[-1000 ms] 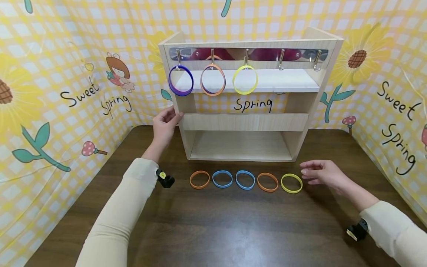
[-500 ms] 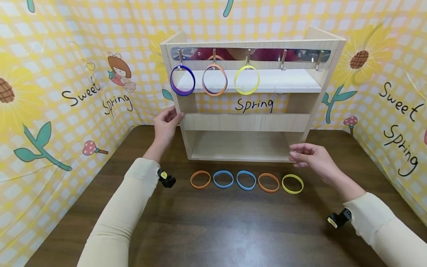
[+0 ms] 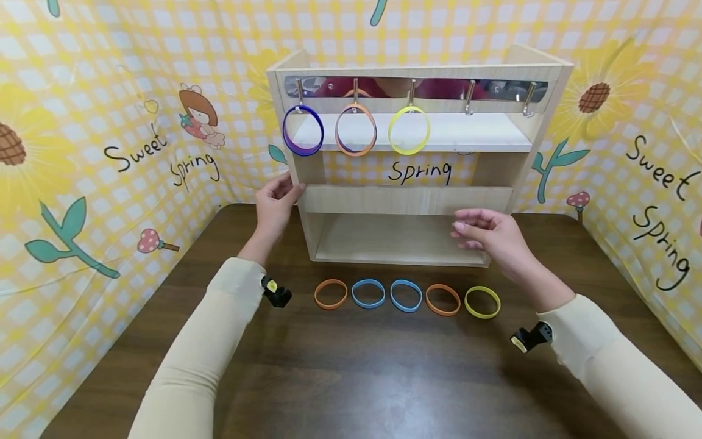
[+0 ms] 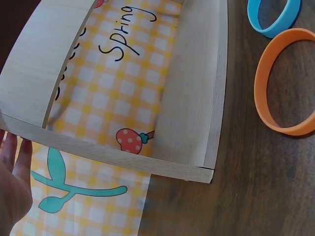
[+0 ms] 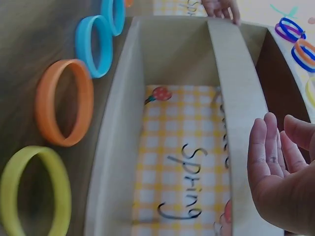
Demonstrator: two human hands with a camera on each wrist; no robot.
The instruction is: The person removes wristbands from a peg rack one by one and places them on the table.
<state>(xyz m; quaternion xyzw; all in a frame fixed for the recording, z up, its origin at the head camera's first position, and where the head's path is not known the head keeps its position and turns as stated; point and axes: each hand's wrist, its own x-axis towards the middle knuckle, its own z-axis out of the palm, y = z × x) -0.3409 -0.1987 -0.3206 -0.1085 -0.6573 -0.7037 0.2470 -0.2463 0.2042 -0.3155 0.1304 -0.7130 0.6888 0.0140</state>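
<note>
Wooden hook rack point(image 3: 408, 201), standing on brown table point(image 3: 351, 378); blue-purple band point(image 3: 303, 151), orange-fronted band point(image 3: 355, 153) and hanging yellow band point(image 3: 409, 151) occupying three hooks.
Left hand point(image 3: 276, 198) is gripping the rack's left side; right hand point(image 3: 490, 235), fingers loosely bent, holding nothing, is hovering before its lower right part; five loose bands point(image 3: 406, 309) (orange, blue, blue, orange, yellow) are lying in a row in front.

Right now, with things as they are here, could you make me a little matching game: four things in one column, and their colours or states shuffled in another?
Things:
1. Left hand
2. Right hand
3. Middle ring of the row on the table
4. Hanging ring on the middle hook

Colours or states:
A. Yellow
B. Holding nothing
C. Light blue
D. Gripping the side of the wooden rack

Pairs: 1-D, 2-B, 3-C, 4-A
</note>
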